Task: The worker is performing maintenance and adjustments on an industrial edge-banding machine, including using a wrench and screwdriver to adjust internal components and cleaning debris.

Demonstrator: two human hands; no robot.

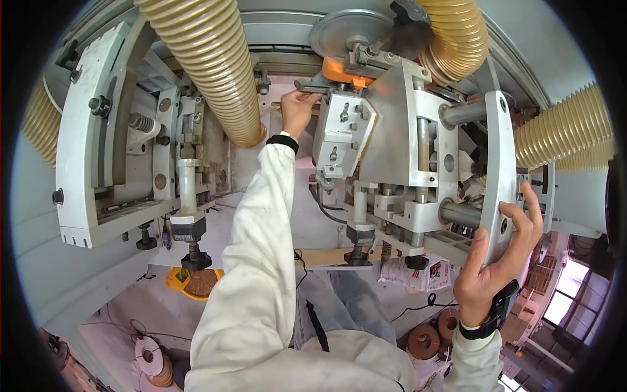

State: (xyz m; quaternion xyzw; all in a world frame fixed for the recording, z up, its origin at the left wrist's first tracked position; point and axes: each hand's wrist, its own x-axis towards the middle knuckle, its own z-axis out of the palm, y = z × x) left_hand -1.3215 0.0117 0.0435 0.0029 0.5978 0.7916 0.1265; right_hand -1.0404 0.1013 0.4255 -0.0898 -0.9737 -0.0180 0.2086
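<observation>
left hand pinching small wrench under orange part; right hand clenched round grey end plate of machine head.

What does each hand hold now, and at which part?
Right hand grips the grey curved machine plate at its lower edge. Left hand touches a metal lever; the hold is unclear.
</observation>
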